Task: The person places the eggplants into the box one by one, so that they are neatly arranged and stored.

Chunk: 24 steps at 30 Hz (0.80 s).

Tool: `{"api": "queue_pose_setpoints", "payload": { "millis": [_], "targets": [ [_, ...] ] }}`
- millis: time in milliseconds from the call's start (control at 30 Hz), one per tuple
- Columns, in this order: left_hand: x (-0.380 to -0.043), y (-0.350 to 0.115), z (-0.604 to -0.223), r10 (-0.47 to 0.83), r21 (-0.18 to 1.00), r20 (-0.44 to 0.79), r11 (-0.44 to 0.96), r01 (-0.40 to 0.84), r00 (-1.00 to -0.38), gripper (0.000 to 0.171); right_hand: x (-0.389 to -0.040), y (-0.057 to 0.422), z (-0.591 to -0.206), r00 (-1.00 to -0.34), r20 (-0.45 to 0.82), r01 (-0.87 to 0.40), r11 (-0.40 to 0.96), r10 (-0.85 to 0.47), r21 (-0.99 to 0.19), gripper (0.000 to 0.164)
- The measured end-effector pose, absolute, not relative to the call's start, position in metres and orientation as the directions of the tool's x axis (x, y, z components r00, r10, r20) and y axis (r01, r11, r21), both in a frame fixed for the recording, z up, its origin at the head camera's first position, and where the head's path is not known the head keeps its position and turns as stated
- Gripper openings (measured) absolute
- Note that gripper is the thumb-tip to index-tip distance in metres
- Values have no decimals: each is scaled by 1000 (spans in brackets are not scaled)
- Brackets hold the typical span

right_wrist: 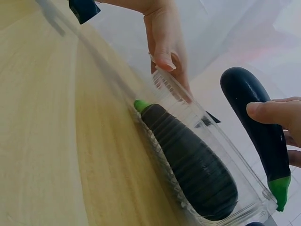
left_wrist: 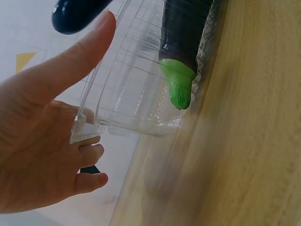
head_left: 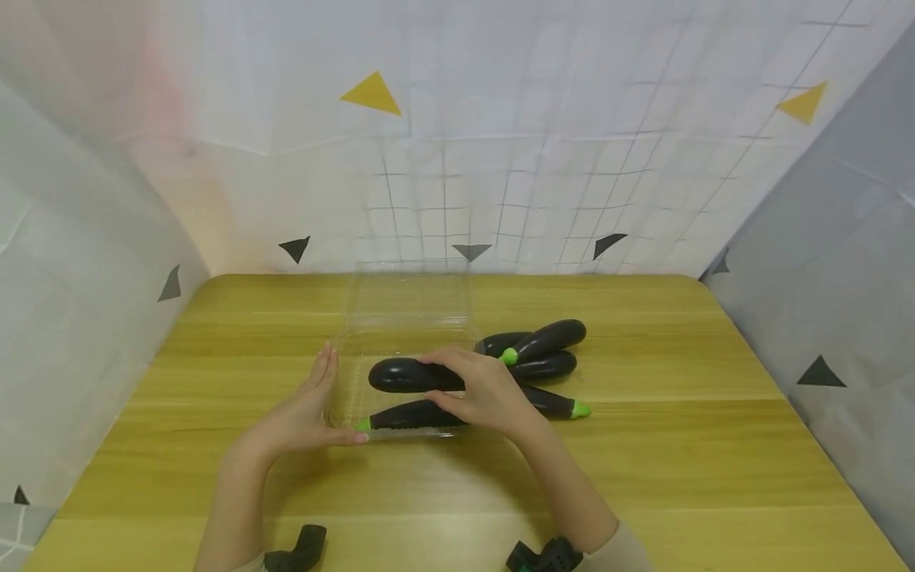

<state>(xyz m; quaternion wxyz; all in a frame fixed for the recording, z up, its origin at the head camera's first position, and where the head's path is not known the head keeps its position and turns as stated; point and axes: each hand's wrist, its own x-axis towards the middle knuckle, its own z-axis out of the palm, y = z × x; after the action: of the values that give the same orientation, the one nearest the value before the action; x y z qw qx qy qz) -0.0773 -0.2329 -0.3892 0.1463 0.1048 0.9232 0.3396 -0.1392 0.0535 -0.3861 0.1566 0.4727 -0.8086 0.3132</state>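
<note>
My right hand (head_left: 489,393) grips a dark eggplant (head_left: 400,375) between thumb and fingers, over the clear plastic clamshell box (head_left: 353,377). In the right wrist view, the green stem end of the held eggplant (right_wrist: 251,117) hangs by the box's rim. Another eggplant (head_left: 415,415) lies inside the box along its front wall, its green tip toward the left. My left hand (head_left: 296,421) rests at the box's front left corner, fingers straight along the left side and thumb along the front. In the left wrist view, the thumb (left_wrist: 80,61) extends across the box wall.
The box's clear lid (head_left: 411,294) stands open toward the back wall. Right of the box, several eggplants are piled, one (head_left: 550,342) on top of another (head_left: 550,365). A separate eggplant (head_left: 554,403) lies nearer the front, green tip to the right. All stand on a wooden table (head_left: 679,469).
</note>
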Motion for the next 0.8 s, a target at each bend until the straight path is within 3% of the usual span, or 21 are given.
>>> {"api": "queue_pose_setpoints", "payload": {
  "millis": [233, 400, 633, 800],
  "targets": [
    [-78, -233, -389, 291, 658, -201, 747, 91, -935, 130, -142, 43, -396, -429, 636, -900, 364, -641, -240, 50],
    [-79, -233, -390, 287, 651, -200, 753, 92, -937, 131, -144, 33, -408, -394, 668, -900, 414, -631, -139, 43],
    [-79, -233, -390, 290, 647, -202, 756, 95, -935, 131, -144, 30, -417, -440, 567, -888, 431, -696, -161, 33],
    [-78, -233, -390, 294, 649, -197, 754, 101, -935, 131, -144, 29, -417, -412, 485, -908, 390, -771, -152, 32]
  ]
}}
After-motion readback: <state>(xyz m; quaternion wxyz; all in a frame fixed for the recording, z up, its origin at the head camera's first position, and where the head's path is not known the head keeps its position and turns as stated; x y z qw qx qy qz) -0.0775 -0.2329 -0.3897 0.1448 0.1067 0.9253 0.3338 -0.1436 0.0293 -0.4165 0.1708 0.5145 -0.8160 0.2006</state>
